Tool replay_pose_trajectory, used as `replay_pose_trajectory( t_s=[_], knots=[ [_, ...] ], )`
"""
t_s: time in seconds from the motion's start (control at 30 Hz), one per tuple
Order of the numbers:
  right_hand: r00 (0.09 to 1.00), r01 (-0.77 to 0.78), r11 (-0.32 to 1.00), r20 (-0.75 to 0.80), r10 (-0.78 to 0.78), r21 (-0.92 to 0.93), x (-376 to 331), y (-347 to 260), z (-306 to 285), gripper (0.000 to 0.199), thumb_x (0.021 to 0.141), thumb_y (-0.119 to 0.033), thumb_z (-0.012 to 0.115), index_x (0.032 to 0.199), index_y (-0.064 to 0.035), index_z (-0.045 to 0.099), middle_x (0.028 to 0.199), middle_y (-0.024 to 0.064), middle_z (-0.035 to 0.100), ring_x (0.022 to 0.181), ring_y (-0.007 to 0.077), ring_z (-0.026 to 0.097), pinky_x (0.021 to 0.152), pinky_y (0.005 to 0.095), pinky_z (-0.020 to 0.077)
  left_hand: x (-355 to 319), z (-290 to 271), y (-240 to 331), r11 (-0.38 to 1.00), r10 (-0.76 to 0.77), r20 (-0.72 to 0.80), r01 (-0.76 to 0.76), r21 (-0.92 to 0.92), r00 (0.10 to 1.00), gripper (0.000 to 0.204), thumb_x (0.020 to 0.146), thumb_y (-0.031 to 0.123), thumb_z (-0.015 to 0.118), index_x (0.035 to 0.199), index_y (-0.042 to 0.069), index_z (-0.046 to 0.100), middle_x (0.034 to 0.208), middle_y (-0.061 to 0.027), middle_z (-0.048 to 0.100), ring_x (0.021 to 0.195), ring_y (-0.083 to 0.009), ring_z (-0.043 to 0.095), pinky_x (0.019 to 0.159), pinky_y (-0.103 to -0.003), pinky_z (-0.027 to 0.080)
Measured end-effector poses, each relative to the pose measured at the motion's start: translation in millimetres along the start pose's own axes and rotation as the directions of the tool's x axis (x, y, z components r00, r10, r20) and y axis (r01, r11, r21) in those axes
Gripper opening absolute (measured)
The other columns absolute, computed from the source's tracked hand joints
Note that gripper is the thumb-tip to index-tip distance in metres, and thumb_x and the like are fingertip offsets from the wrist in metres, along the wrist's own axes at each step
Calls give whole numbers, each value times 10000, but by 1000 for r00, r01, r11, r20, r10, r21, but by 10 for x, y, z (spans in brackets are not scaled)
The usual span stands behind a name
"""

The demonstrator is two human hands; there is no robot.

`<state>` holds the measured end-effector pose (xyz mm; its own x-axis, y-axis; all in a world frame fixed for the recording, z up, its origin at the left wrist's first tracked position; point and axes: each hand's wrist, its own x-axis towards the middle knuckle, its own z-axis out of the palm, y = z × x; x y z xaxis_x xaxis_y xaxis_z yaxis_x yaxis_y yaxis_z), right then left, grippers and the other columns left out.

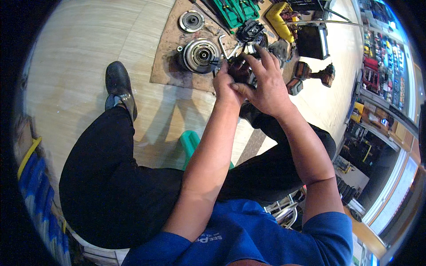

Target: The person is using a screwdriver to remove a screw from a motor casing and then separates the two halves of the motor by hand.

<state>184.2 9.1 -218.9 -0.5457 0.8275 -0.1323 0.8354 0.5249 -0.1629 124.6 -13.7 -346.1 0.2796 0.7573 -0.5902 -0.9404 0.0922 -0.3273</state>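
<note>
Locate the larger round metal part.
In the head view, the larger round metal part sits on the brown board, up and left of the left hand, below the smaller disc.

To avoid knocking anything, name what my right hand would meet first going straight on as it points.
Likely the bulky black part lying just beyond the right hand, on this side of the green tool case; depth is unclear, so contact isn't certain.

The head-worn fisheye camera is looking steeply down past the person's blue shirt [262, 230], framing the left hand [225, 86] and right hand [270, 88] from near above. It is facing the floor [93, 40], while shelving [386, 105] is bending along the right rim.
</note>
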Motion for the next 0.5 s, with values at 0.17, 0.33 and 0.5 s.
replay_pose_trajectory(
  t_s=[0.17, 0.33, 0.5],
  knots=[
    [1000, -7, 993, -28, 3, -115, -9, 106, 31, 682, 783, -406, 800, 1325, -64, 567, 1368, 258, 497, 1202, 447, 491, 1036, 498, 436, -17, 44, -4, 996, -33, -69, 39, 82, 997, 465, 1082, 419, 334, 1163, 59, 617, 1027, -98, 698, 780, -138, 662, 353, -135, 344],
    [999, 51, 995, 23, -49, -86, -4, 150, -28, 746, 773, -467, 785, 1346, -48, 557, 1370, 256, 504, 1213, 445, 494, 1032, 493, 444, 34, 99, 61, 999, -13, -39, 11, -48, 999, 435, 1085, 366, 322, 1159, 54, 617, 1052, -114, 707, 853, -258, 708, 694, -351, 600],
    [992, 71, 997, 106, -66, -37, -32, 225, -46, 745, 736, -370, 817, 1346, -33, 553, 1316, 219, 561, 1139, 414, 551, 980, 467, 477, 78, 7, 104, 999, -19, -49, 21, 33, 999, 455, 1085, 361, 308, 1110, 62, 651, 1014, -116, 718, 877, -266, 705, 752, -392, 595]
  ],
)
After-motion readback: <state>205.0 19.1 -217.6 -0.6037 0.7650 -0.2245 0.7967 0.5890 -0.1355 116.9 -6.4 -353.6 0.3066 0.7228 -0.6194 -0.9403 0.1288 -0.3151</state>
